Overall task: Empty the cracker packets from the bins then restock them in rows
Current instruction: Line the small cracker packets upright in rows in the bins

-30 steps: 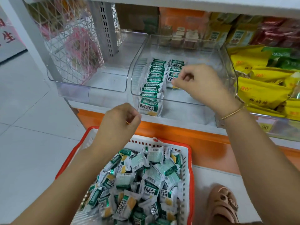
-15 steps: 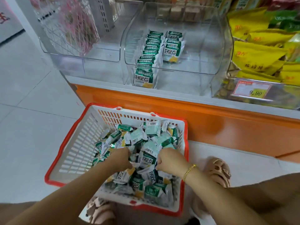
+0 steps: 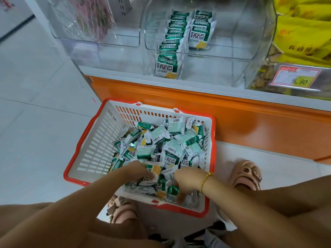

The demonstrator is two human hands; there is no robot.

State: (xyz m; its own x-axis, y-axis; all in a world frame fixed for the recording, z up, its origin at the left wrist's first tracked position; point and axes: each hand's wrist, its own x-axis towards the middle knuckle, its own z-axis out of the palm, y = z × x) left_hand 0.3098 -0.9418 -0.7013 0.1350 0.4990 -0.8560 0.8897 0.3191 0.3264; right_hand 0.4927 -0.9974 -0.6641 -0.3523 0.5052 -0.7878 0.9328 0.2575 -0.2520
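left hand: I see the left hand point(image 3: 138, 171) at the near side of the basket, fingers curled round one white-and-yellow cracker packet point(image 3: 152, 171).
right hand: the right hand point(image 3: 187, 182) is just right of it, fingers pointing down into the pile beside a small green foil packet point(image 3: 172, 190). I cannot tell whether it is gripping anything.
loose stock: a jumbled heap of green-and-white cracker packets point(image 3: 161, 144) fills the right and near parts of the basket.
basket: white slotted plastic basket with red rim point(image 3: 93, 153), on the pale tiled floor point(image 3: 35, 122), just near of the orange shelf base point(image 3: 197, 111).
middle bin: clear plastic bin point(image 3: 229, 33) on the shelf, well apart from both hands. It holds two rows of packets: a long left row point(image 3: 172, 33) reaching the front wall and a short right row point(image 3: 199, 29) further back.
left bin: second clear plastic bin point(image 3: 107, 42), just left of the middle one.
far right: yellow snack bags point(image 3: 300, 33), with a red-and-yellow price tag point(image 3: 297, 77) below them.
misc: gold bead bracelet point(image 3: 205, 181) on the right wrist; pink sandal point(image 3: 248, 173) right of the basket.
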